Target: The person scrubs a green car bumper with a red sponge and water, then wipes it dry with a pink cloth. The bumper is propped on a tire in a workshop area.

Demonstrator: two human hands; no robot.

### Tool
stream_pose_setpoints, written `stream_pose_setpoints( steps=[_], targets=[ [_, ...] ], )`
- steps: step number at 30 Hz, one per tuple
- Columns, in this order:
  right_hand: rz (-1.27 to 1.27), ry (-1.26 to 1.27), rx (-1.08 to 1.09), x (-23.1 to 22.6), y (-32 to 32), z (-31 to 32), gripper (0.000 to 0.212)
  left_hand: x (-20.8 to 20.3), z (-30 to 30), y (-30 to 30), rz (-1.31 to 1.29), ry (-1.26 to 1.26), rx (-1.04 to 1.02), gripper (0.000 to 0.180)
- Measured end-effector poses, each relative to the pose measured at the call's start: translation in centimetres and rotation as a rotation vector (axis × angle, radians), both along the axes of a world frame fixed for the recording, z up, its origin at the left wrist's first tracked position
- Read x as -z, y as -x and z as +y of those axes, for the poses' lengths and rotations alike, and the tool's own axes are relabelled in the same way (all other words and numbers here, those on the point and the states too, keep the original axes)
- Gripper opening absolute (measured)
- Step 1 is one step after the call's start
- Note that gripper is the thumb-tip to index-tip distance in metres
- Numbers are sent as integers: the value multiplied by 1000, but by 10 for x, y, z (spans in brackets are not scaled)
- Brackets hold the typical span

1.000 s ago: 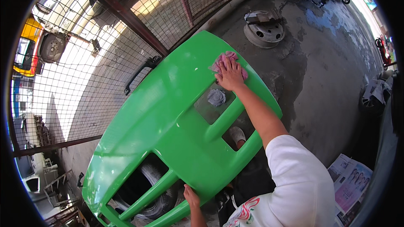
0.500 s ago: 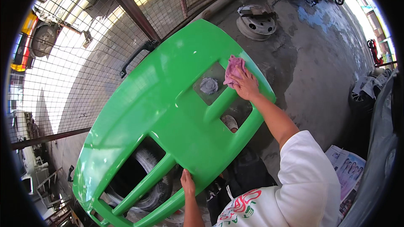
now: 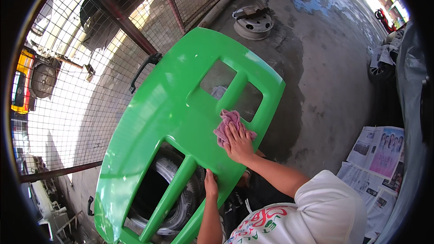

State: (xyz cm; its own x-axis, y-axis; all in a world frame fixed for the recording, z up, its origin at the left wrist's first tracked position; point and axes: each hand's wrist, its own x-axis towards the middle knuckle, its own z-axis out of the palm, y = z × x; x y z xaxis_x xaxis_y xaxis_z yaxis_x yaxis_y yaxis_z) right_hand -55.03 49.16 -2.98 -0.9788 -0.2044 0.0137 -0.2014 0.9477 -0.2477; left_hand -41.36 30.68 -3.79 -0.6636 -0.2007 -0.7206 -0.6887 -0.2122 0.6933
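A large, glossy green vehicle bumper (image 3: 151,104) with several cut-out openings stretches in front of me at a slant. My right hand (image 3: 239,144) presses a crumpled pink cloth (image 3: 229,122) onto its surface, just nearer than the two far openings. Fingers lie spread over the cloth, holding it against the paint. By the corner of a near opening, my left hand (image 3: 211,184) grips the bumper's edge, thumb on top and the other fingers hidden beneath. Through the near openings a tyre (image 3: 178,185) shows under the bumper.
A wire mesh fence (image 3: 108,81) with dark red posts runs along the left. Beyond the bumper, a wheel rim (image 3: 254,23) lies on the concrete floor (image 3: 323,86). Newspapers (image 3: 370,176) are spread at the right beside a grey sheet (image 3: 413,104).
My right hand has brought the pink cloth from the far openings toward me, onto the bumper's middle. The left hand keeps its grip. The whole view has shifted somewhat.
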Motion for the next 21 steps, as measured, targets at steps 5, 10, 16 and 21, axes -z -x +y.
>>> stream_pose_setpoints(
  steps=[5, 10, 16, 21],
  targets=[
    [-124, 7, 398, 9, 58, -7, 73, 16, -6, -6, 20, -6, 102, 70],
    [56, 45, 126, 25, 4, 23, 70, 5, -7, -2, -50, -33, 38, 83],
    [46, 65, 196, 48, 18, 156, 67, 11, 3, -6, -22, 74, -25, 74],
    [27, -127, 333, 68, 154, 211, 78, 11, 7, -12, 83, 131, 71, 63]
  ],
)
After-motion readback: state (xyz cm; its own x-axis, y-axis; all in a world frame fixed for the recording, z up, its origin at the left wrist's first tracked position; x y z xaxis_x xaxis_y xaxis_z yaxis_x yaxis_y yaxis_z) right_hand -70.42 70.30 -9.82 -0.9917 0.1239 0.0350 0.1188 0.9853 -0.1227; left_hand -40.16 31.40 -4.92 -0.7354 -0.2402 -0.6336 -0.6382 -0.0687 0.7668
